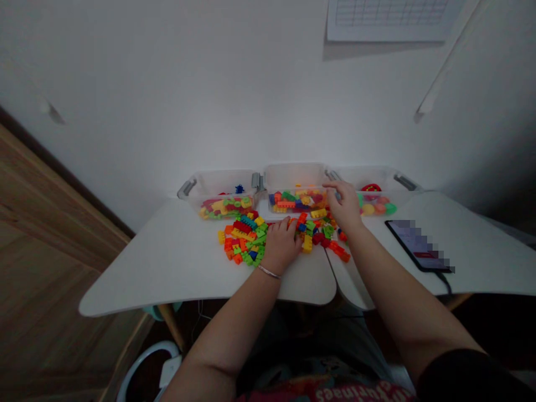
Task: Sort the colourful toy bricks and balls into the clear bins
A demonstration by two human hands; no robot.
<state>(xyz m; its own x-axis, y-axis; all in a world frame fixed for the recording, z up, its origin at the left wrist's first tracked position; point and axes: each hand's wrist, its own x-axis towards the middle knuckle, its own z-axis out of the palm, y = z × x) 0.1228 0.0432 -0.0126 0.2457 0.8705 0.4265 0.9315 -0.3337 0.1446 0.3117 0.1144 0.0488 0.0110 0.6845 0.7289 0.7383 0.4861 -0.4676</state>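
Note:
Loose toy building bricks (243, 237) in red, orange, yellow, green and blue lie in a heap on the white table. My left hand (283, 243), with a thin bracelet at the wrist, rests over the middle of this heap. Its fingers lie on the bricks, with the thumb apart, and the palm hides what is beneath. Over the right end of the middle clear bin (293, 174), which has bricks in it, is my right hand (347, 205). Its index finger stretches out to the left and the thumb stands apart; I see nothing held there.
A left clear bin (226, 180) holds more bricks; a right clear bin (387, 176) has round coloured pieces and a red item. On the right of the table (167, 268) lies a phone (419, 245) with a cable. A wall stands directly behind the bins.

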